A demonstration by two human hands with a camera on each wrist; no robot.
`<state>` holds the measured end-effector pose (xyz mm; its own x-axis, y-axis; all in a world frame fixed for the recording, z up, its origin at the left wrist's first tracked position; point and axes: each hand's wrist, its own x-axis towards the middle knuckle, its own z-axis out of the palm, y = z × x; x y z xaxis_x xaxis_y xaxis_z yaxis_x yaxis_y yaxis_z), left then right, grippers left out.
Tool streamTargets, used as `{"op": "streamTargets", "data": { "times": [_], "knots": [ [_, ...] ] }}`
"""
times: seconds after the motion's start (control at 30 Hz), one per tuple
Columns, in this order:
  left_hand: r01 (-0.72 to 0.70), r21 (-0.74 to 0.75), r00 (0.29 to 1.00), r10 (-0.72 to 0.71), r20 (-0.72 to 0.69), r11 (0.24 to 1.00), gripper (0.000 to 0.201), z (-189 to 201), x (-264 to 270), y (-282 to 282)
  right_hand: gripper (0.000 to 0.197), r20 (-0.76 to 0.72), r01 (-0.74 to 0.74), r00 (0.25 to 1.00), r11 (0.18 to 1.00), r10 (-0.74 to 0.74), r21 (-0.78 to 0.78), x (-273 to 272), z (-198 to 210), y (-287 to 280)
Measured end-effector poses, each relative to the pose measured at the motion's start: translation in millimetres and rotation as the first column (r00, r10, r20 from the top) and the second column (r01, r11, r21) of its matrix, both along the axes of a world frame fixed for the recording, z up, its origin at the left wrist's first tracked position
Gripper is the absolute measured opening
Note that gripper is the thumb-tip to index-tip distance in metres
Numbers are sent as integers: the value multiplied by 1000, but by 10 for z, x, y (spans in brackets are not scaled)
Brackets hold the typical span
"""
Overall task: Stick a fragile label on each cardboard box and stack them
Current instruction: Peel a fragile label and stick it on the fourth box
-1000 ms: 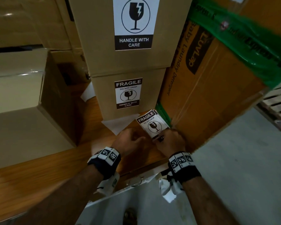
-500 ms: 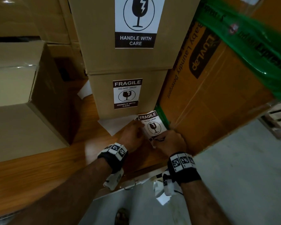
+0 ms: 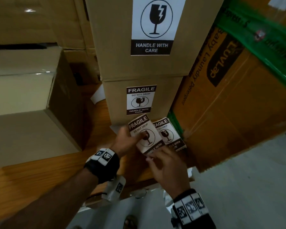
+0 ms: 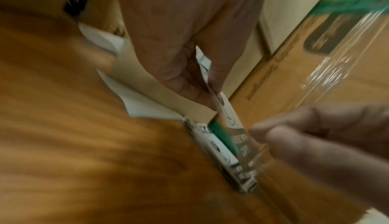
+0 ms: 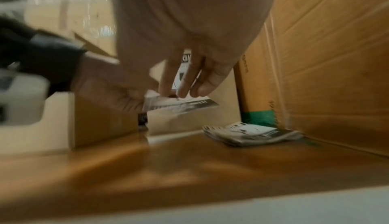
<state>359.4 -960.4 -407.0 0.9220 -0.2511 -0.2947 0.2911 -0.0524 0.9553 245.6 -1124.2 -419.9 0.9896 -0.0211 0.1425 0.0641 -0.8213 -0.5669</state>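
The left hand (image 3: 124,141) pinches a fragile label (image 3: 144,134) between thumb and fingers, lifted just above the wooden table (image 3: 40,176). The right hand (image 3: 168,169), fingers loosely curled, touches the label's near edge. Just right lies the label stack (image 3: 170,134). Behind stand two stacked, labelled cardboard boxes (image 3: 116,98).

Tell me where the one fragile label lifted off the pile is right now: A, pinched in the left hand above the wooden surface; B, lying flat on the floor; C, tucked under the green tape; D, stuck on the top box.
A: the left hand pinches the lifted fragile label between thumb and fingers, just left of the label pile on the wooden surface, while the right hand reaches toward its lower edge.
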Motion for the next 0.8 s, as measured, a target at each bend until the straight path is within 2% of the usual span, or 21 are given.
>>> {"op": "streamTargets", "data": {
  "times": [0.07, 0.1, 0.17, 0.27, 0.37, 0.43, 0.5, 0.6, 0.67, 0.73, 0.8],
  "knots": [
    [4, 23, 1000, -5, 25, 1000, 23, 121, -76, 241, 33, 5, -30, 1000, 997, 30, 78, -16, 113, 104],
    [10, 9, 999, -10, 46, 1000, 26, 182, -137, 371, 33, 29, -16, 999, 992, 13, 122, -4, 178, 165],
    [38, -35, 998, -36, 61, 999, 31, 297, -281, 642, 22, 83, 2, 996, 982, -18, 190, 55, 310, 307],
    [104, -24, 993, -103, 65, 994, 29, 514, -501, 1072, 13, 123, -88, 991, 926, 45, 367, 158, 460, 598],
    [11, 95, 981, -29, 193, 995, 15, 754, -634, 1579, 18, 122, -132, 989, 875, 85, 465, 181, 557, 900],
    [-63, 160, 962, 18, 271, 985, 18, 845, -696, 1898, 18, 126, -168, 984, 873, 123, 458, 168, 572, 1101],
    [-90, 127, 959, 52, 277, 988, 10, 889, -779, 2122, 18, 155, -205, 976, 894, 154, 399, 162, 588, 1329],
    [-178, 41, 953, 162, 256, 983, 12, 866, -883, 2291, 29, 281, -211, 945, 966, 164, 147, 152, 706, 1706],
    [-208, -8, 954, 204, 218, 978, 23, 853, -929, 2367, 39, 352, -274, 903, 961, 245, 34, 141, 805, 1948],
    [-205, -66, 963, 213, 167, 977, 35, 868, -974, 2454, 43, 361, -348, 879, 937, 313, 36, 130, 860, 2128],
    [-196, -134, 972, 210, 102, 971, 37, 902, -1019, 2555, 42, 357, -375, 875, 924, 327, 72, 132, 857, 2234]
  ]
}}
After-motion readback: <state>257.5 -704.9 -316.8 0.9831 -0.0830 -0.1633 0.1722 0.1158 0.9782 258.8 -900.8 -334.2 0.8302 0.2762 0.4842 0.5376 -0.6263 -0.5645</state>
